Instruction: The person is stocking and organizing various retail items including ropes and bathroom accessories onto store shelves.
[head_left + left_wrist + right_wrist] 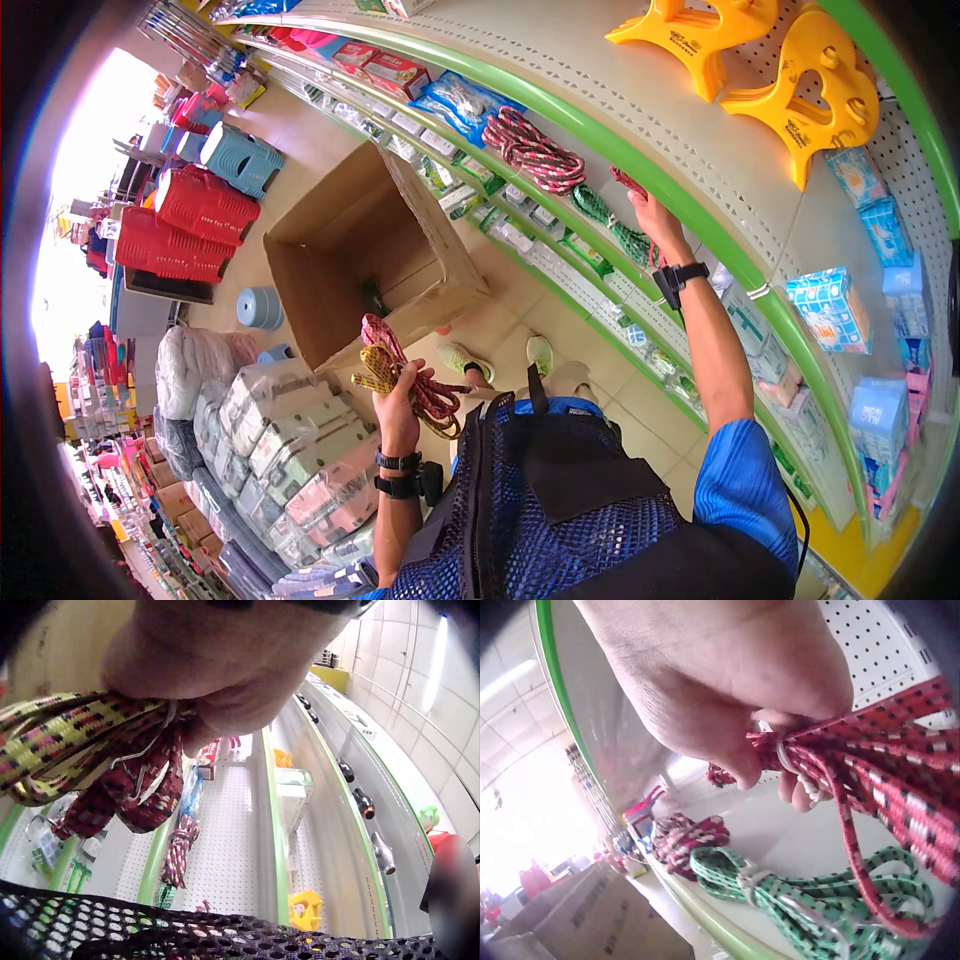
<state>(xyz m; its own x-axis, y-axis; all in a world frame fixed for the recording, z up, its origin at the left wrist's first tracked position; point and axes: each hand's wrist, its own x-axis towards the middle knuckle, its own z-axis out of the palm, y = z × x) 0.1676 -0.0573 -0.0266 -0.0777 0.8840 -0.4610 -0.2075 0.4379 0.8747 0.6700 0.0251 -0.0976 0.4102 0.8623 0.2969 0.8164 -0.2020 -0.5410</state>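
Observation:
My left hand point(398, 405) grips bundled ropes: a yellow one with dark and pink flecks point(75, 735) and a dark red one with a metal hook point(150, 780). It is beside the open cardboard box point(312, 310). Over the shelf, my right hand point(655, 222) pinches a bundle of red rope with black and white flecks point(885, 761) near its tie. Just below that bundle, a green tied rope point(795, 900) lies on the shelf. Beyond it is a thicker pink, white and dark rope bundle point(535, 150).
Green-edged shelves point(560, 125) run along the right. They hold yellow plastic stands point(815, 95), blue-and-white packs point(830, 308) and a blue bag point(460, 105). Plastic-wrapped bedding packs point(300, 440) are stacked at left, with red baskets point(205, 205) and a blue stool point(260, 308) beyond.

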